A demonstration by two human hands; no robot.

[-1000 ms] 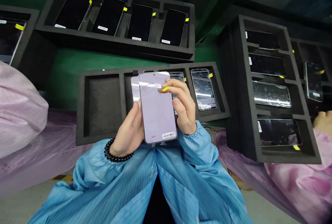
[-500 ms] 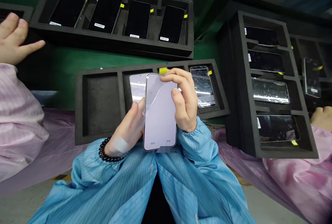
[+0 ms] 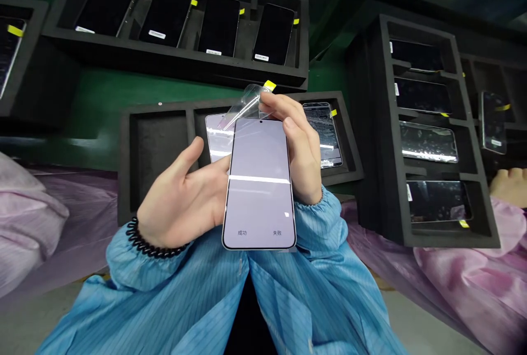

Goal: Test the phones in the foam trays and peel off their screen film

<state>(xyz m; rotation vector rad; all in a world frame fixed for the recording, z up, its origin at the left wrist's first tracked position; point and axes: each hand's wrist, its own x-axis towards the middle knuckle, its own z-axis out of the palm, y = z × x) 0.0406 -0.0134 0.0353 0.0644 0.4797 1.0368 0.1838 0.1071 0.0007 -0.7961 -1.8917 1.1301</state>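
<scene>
A lit smartphone (image 3: 260, 190) with a pale lilac screen is tilted in front of my chest. My left hand (image 3: 185, 196) supports it from behind: its palm faces up, the thumb stands away, and the fingers disappear under the phone. Closed at the phone's upper right edge, my right hand (image 3: 300, 146) pinches a clear screen film (image 3: 249, 100) with a yellow tab (image 3: 269, 85). The film curls up above the phone's top edge. Behind, a foam tray (image 3: 125, 163) holds a lit phone (image 3: 214, 135) and another phone showing text (image 3: 325, 141).
A deeper foam tray (image 3: 177, 61) at the back holds several dark phones with yellow tabs. On the right stands another foam tray (image 3: 393, 179) of phones. Part of a tray (image 3: 37, 86) shows at far left. People in pink sleeves (image 3: 465, 272) sit on both sides.
The film has lifted off the screen and now curls past the phone's top. My left thumb has come away from the phone's edge. The neighbour's hand at left has left the view.
</scene>
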